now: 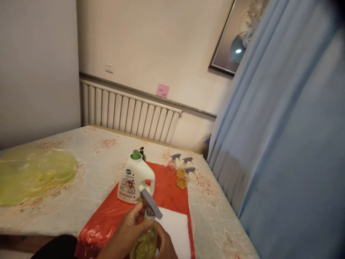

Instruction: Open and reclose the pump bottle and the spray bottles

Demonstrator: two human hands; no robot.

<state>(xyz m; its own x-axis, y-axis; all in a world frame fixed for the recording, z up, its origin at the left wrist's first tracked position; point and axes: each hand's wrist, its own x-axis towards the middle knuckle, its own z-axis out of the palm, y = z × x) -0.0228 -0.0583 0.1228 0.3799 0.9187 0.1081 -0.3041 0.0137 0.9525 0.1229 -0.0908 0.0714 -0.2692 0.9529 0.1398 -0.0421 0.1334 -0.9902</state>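
A flower-patterned tablecloth (pixel 94 165) covers the broad surface, with a blue curtain (pixel 272 118) hanging along its right side and a white radiator (pixel 129 111) against the wall beyond. Red plastic sheeting (pixel 174 192) lies across the middle of the cloth; well apart to its left sits translucent yellow plastic (pixel 40 171), whose exact form cannot be told.

On the red sheeting stands a white detergent jug (pixel 134 180), upright, a green piece (pixel 136 154) in its mouth and its handle toward the right. It is the nearest obstacle, just beyond the hands, and hides most of a dark-topped bottle (pixel 142 150) behind it. A folded white towel (pixel 176 230) lies at the near right, partly covered by the right hand (pixel 165 241).

The spray bottle with yellow-green liquid (pixel 144 244) is between the two hands, tilted. Farther off, three more spray bottles (pixel 182 182) stand upright in a cluster, one pinkish and two yellow.

The left hand (pixel 132 225) has its thumb and forefinger closed around the bottle's neck, just under the grey trigger head (pixel 151 205). The right hand's fingers are wrapped against the bottle's body; their tips are hidden.
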